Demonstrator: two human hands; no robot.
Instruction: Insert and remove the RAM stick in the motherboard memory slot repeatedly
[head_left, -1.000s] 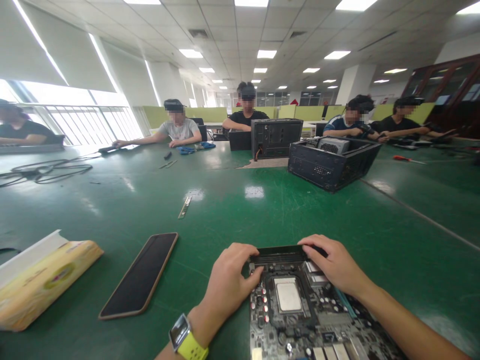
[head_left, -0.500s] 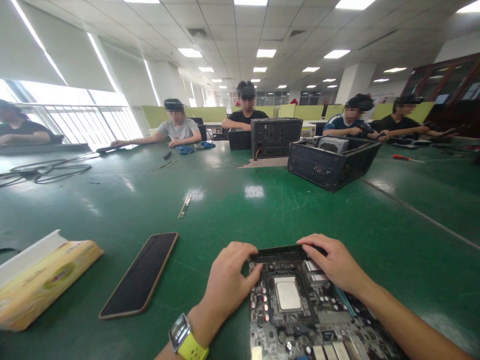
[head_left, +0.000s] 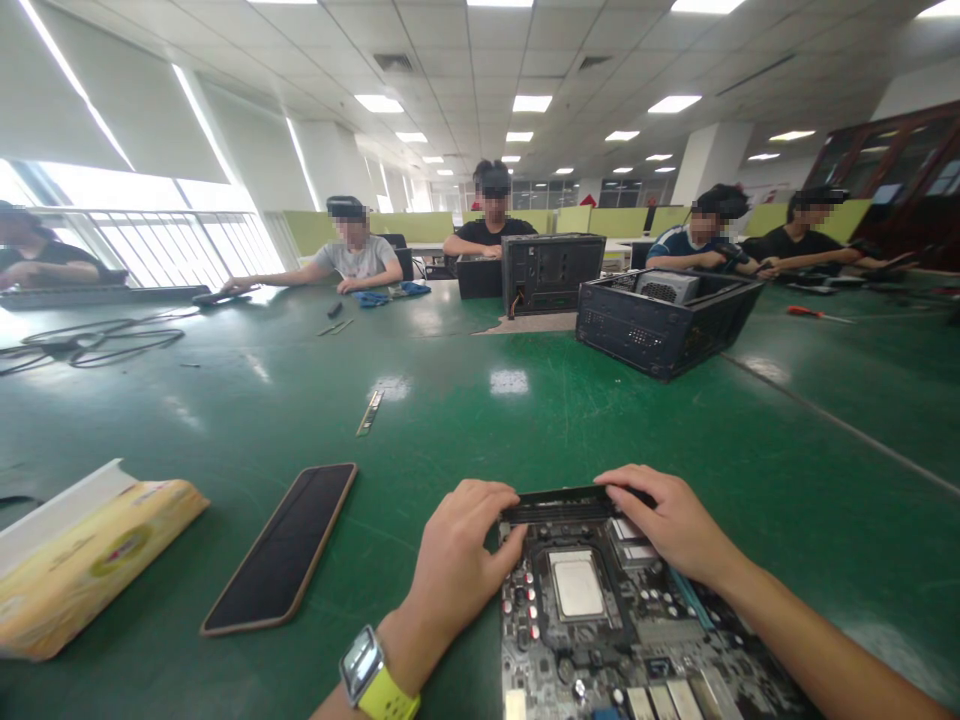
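A computer motherboard (head_left: 637,632) lies in front of me, with a bare silver processor (head_left: 577,585) in its socket. Along its far edge run black memory slots (head_left: 564,508), with a thin dark strip standing up behind them. My left hand (head_left: 469,540) grips the board's far left corner, thumb on the near side of the slots and fingers curled over the edge. At the slots' other end, my right hand (head_left: 664,520) pinches the far edge between thumb and fingers. Some fingertips are hidden behind the edge. A yellow-strapped watch (head_left: 375,675) is on my left wrist.
Left of me lie a phone (head_left: 285,550) and a yellow tissue pack (head_left: 97,565). Ahead is a memory stick (head_left: 369,413). Farther off stand an open computer case (head_left: 660,325) and another case (head_left: 553,275). Several people sit across the green table (head_left: 450,400); cables (head_left: 90,340) lie far left.
Both hands keep their hold at the board's far edge, with barely any movement. The view has shifted very slightly.
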